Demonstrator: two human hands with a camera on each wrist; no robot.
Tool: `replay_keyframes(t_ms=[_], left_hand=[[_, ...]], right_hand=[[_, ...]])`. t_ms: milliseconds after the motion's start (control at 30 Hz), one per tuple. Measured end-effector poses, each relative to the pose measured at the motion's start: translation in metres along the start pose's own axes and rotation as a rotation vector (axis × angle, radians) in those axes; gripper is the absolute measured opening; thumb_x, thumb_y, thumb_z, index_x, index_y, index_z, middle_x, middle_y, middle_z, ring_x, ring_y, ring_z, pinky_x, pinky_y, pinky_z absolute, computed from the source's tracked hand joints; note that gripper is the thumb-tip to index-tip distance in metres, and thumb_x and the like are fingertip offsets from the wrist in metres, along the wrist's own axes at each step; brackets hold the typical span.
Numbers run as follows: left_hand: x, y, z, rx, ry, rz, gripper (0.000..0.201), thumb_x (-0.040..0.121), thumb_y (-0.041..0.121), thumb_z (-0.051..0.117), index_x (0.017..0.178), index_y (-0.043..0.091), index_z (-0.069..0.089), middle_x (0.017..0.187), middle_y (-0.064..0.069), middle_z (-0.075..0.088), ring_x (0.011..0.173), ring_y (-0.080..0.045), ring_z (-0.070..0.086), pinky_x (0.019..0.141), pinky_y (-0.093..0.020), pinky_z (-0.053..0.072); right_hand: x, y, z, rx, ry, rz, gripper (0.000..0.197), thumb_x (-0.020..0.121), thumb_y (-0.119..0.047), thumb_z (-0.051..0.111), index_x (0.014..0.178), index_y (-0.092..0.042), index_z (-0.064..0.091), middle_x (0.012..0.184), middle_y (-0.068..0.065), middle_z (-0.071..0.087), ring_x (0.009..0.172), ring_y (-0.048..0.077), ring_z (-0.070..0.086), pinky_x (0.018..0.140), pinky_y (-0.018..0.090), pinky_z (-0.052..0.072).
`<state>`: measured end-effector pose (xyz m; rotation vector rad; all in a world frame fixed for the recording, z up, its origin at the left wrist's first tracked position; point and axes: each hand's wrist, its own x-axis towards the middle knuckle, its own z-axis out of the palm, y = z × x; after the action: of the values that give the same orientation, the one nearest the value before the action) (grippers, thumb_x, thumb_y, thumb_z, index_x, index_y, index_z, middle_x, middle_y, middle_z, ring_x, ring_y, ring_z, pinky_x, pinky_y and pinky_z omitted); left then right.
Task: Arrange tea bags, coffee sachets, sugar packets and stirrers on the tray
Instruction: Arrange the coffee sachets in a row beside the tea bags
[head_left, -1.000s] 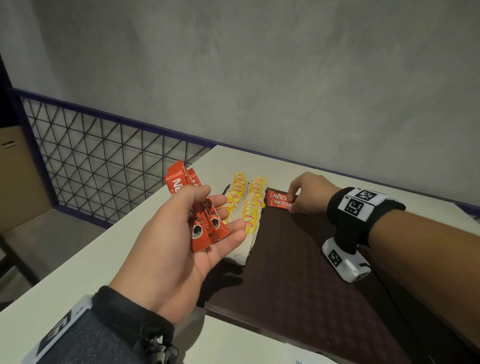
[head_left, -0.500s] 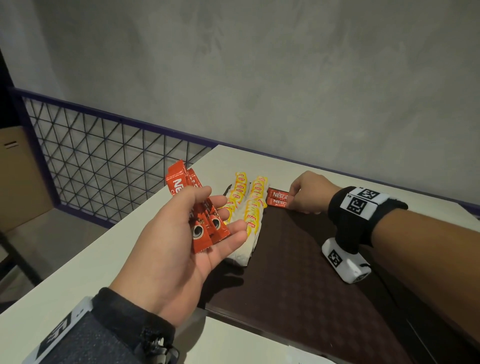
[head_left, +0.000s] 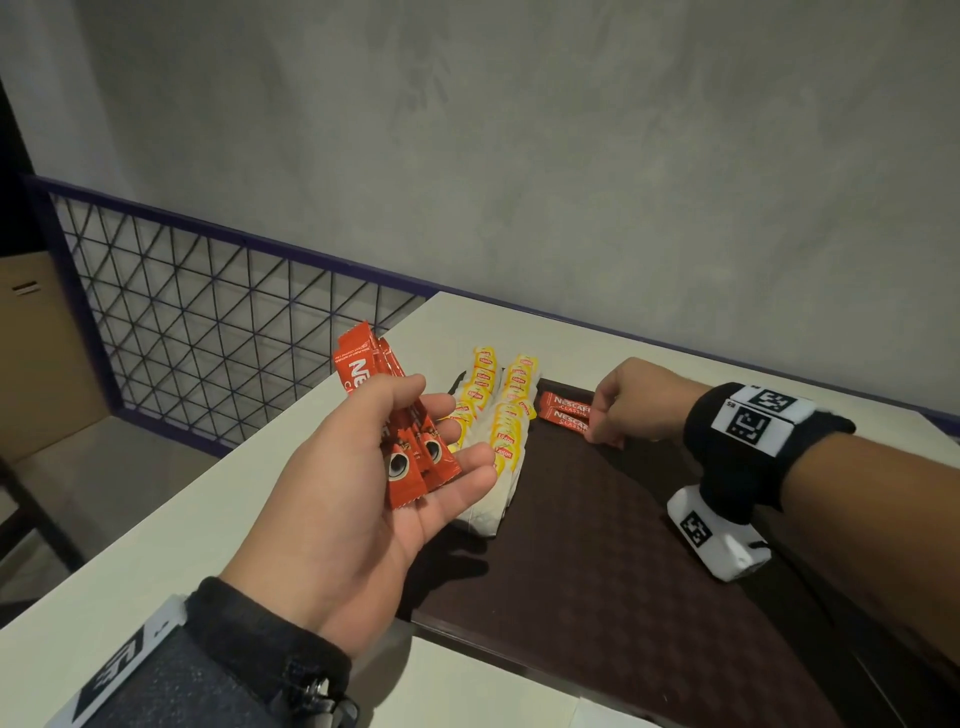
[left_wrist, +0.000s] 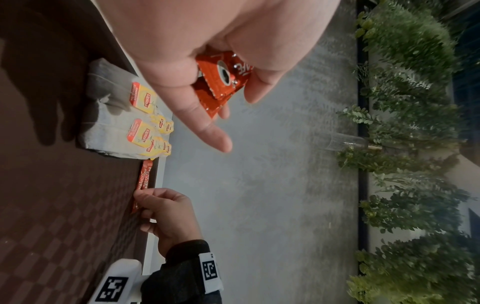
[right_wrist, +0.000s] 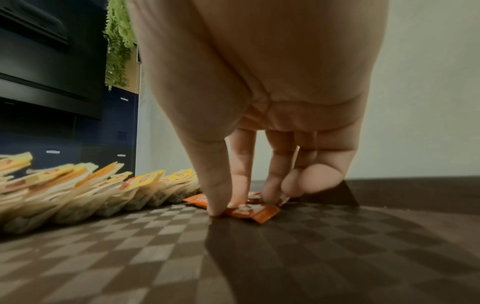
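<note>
Nearest me, the left hand (head_left: 363, 483) is raised palm-up over the desk's (head_left: 156, 561) left side, just off the left edge of the dark checkered tray (head_left: 597, 571). Its thumb and loosely curled fingers hold a small bundle of red coffee sachets (head_left: 400, 431), whose top ends stick out beyond the hand towards the far side.

Past that hand, two rows of yellow-tagged tea bags (head_left: 501, 415) lie overlapping like shingles along the tray's left edge, running from the near middle to its far left corner.

Farther on, at the tray's far edge, two more red sachets (head_left: 566, 413) lie flat side by side, just beside the last tea bags. The right hand (head_left: 639, 402) is down on them, fingers bent, with thumb and fingertips (right_wrist: 215, 207) pressing the nearer sachet (right_wrist: 249, 211) against the tray. Whether it actually pinches it, I cannot tell.
</note>
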<state>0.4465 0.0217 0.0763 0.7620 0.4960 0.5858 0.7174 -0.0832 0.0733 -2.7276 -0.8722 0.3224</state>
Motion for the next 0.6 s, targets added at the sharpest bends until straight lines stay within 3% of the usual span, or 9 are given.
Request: replay_keyframes(t_ms=[133, 233, 433, 600], left_hand=[[0.001, 0.000, 0.001, 0.014, 0.011, -0.010, 0.032, 0.095, 0.028, 0.064, 0.096, -0.002, 0.073, 0.073, -0.013, 0.070, 0.058, -0.026, 0.074, 0.043, -0.029, 0.056], [0.007, 0.002, 0.003, 0.036, 0.042, -0.050, 0.033, 0.095, 0.030, 0.061, 0.095, -0.002, 0.072, 0.066, -0.012, 0.070, 0.051, -0.026, 0.072, 0.039, -0.030, 0.055], [0.005, -0.001, 0.000, 0.022, 0.031, -0.020, 0.032, 0.095, 0.029, 0.064, 0.097, -0.002, 0.073, 0.074, -0.013, 0.070, 0.055, -0.026, 0.073, 0.043, -0.029, 0.056], [0.001, -0.001, 0.000, 0.008, 0.011, -0.008, 0.031, 0.095, 0.027, 0.065, 0.098, -0.002, 0.073, 0.079, -0.014, 0.069, 0.058, -0.025, 0.073, 0.044, -0.028, 0.057]], right_hand=[[0.000, 0.001, -0.001, -0.029, -0.011, -0.017, 0.008, 0.079, -0.016, 0.085, 0.081, -0.012, 0.077, 0.076, 0.002, 0.076, 0.075, 0.014, 0.069, 0.073, 0.030, 0.055], [0.002, -0.002, -0.001, -0.069, 0.004, -0.040, 0.012, 0.080, -0.016, 0.085, 0.087, -0.014, 0.075, 0.086, 0.001, 0.075, 0.079, 0.013, 0.067, 0.067, 0.027, 0.051], [0.008, -0.006, 0.004, -0.135, 0.084, -0.091, 0.015, 0.080, -0.014, 0.084, 0.082, -0.018, 0.070, 0.067, -0.004, 0.069, 0.070, 0.015, 0.069, 0.060, 0.025, 0.045], [0.012, -0.008, 0.005, -0.180, 0.133, -0.086, 0.015, 0.079, -0.014, 0.084, 0.083, -0.020, 0.070, 0.080, -0.004, 0.069, 0.077, 0.012, 0.064, 0.061, 0.025, 0.046]])
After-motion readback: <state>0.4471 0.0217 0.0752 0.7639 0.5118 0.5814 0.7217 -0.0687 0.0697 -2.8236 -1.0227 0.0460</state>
